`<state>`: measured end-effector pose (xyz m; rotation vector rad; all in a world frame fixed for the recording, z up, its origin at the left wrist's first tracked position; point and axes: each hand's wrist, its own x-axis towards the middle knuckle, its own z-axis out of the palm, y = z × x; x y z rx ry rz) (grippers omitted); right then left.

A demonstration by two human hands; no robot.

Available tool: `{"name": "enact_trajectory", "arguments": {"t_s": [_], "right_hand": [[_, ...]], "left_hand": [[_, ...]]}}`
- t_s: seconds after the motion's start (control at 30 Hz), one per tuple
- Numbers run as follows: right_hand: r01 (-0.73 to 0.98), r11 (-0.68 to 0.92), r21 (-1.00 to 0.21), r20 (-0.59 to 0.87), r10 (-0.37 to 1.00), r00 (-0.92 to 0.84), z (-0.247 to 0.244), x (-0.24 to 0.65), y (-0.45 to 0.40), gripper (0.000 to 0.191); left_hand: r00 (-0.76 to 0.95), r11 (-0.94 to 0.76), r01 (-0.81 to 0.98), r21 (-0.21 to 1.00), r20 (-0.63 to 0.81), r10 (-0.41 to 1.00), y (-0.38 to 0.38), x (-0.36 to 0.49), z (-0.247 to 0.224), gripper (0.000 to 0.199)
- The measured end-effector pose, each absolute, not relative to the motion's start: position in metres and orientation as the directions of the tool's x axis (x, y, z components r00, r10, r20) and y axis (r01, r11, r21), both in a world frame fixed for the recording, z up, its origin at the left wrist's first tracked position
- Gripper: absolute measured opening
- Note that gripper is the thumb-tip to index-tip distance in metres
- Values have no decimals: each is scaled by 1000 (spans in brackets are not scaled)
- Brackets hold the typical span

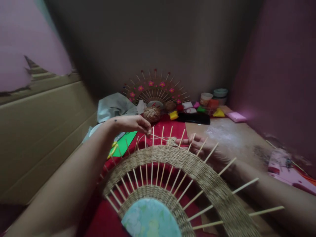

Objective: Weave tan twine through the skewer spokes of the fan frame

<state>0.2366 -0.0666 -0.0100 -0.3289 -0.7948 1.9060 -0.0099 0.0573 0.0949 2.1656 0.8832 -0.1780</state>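
A half-round woven fan (158,154) with light sticks standing out past its outer band fills the lower middle. At its inner edge is a half disc (150,219) in mottled turquoise. My left hand (139,124) is closed beyond the fan's top edge, pinching a strand of twine (159,136) between thumb and fingers. This strand runs right to a small twine bundle (172,141) behind the sticks. My right hand (199,144) is behind the right-hand sticks, its fingertips at the bundle with fingers partly curled. Sticks and the woven band hide some of that hand.
A finished-looking fan with pink flowers (151,84) leans at the back wall. Before it lie a twine ball (151,114), a black phone-like slab (194,118) and several colourful packets. Green sheet (125,144) and yellow scissors (113,149) lie left; a pink glue gun (283,169) lies right.
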Motion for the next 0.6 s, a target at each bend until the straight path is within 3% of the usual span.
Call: {"name": "enact_trajectory", "arguments": {"t_s": [0.17,0.27,0.6], "right_hand": [[-691,-286,-664,103,880,-464,-7,239,-69,7],[-675,-290,-678,95,876,-472,-8,241,-68,7],[-670,-277,-688,73,893,-444,-8,241,-70,7]], "left_hand": [[753,-246,527,813,-313,579,61,-24,77,12],[712,-170,482,859,-271,648,61,-32,70,12],[688,-391,571,722,-160,708,55,-25,80,17]]}}
